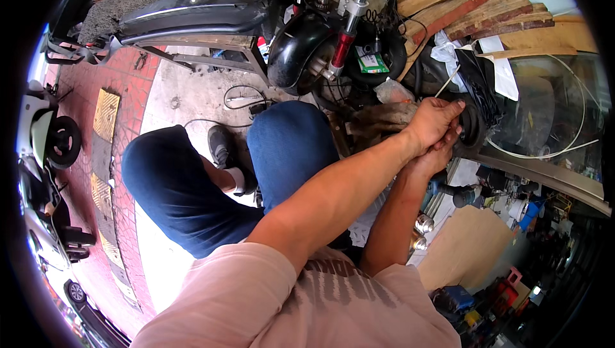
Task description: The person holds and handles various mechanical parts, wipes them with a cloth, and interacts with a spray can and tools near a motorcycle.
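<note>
Evidently both hands are busy at one spot: the left hand and the right hand meet at the near edge of a black round part, which lies just beyond the fingertips, next to the glass. The left thumb and fingers are drawn together in a pinch, and the right fingers curl in close below them; from where I stand, I can't tell what is caught between them. A thin white strip sticks up behind the left hand, though whether it is held I can't make out.

I'd judge the step in hand to be fine fingertip work at that part's rim, and the next move to call for a steady pinch and small turns of the wrist.

Room is tight. A black bag crowds the part from above, a dirty cloth lies beside the left wrist, and a loop of white cord rests over the glass. Farther off are stacked planks, a red shock absorber and a black fender. Below the right hand, a drill lies near some cardboard.
</note>
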Motion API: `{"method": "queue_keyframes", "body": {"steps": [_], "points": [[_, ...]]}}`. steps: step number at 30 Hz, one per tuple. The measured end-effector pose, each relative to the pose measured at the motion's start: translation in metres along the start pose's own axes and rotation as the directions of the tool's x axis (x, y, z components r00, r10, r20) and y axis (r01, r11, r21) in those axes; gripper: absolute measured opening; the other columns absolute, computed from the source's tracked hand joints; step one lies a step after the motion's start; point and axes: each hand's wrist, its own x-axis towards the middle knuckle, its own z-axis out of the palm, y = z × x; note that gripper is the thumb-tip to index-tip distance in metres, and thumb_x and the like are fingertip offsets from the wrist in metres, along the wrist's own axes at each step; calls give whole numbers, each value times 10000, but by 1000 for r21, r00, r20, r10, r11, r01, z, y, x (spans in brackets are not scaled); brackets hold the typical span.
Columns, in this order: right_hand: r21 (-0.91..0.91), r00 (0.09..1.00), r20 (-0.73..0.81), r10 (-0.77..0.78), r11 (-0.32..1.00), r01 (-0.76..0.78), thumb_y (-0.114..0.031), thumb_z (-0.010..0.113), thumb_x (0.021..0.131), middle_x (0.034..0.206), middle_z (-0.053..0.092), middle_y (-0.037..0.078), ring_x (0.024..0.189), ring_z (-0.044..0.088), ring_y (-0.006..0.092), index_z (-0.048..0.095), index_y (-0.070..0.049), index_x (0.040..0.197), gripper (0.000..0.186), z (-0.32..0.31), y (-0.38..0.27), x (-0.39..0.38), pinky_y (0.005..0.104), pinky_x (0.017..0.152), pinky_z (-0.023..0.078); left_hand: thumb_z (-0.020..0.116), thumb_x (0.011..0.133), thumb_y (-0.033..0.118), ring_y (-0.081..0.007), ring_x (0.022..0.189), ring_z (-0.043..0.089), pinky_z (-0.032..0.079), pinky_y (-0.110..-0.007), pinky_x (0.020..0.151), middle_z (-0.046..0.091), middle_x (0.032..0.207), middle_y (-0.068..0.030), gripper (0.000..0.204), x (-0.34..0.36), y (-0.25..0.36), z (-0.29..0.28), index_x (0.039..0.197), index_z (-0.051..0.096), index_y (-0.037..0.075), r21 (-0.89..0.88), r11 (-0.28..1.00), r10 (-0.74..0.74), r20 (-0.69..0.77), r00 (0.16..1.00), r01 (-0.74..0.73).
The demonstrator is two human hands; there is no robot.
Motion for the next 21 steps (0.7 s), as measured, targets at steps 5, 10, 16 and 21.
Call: {"method": "queue_keyframes", "body": {"steps": [5, 10, 16, 21], "points": [[-507, 960, -77, -270, 840, 195, -435, 503, 1100, 939, 695, 38, 799, 663, 187, 648, 9, 978, 482, 34, -22, -22, 338, 668, 504, 657, 1027, 264, -225, 536, 631, 492, -347, 504, 609, 610, -117, 381, 24, -16, -13, 774, 625, -19, 506, 762, 502, -68, 862, -404], [-57, 969, -182, -166, 986, 158, -473, 630, 1035, 1025, 702, 123, 869, 662, 241, 654, 77, 1182, 570, 13, -23, -56, 372, 788, 547, 637, 989, 386, -437, 971, 687, 536, -452, 850, 710, 1041, -268, 373, 39, -5, -47, 1023, 716, 23, 750, 658, 590, -454, 667, -71], [-45, 970, 189, -150, 986, 161, -488, 621, 1028, 1373, 614, 205, 1207, 614, 267, 563, 78, 1385, 671, 13, 19, -24, 370, 1082, 426, 401, 1030, 655, -400, 1311, 565, 417, -432, 1107, 582, 1391, -305, 785, 40, -56, -66, 1411, 574, -9, 411, 905, 17, -293, 956, 110], [-1, 985, 148, 91, 996, -92, -460, 614, 1028, 1320, 657, 169, 1154, 651, 288, 590, 52, 1377, 620, -28, 22, 21, 388, 1012, 493, 437, 1048, 584, -386, 1367, 534, 409, -444, 1123, 542, 1458, -310, 711, -10, -73, -60, 1443, 561, 6, 812, 583, -1, 3, 1000, -2]]}}
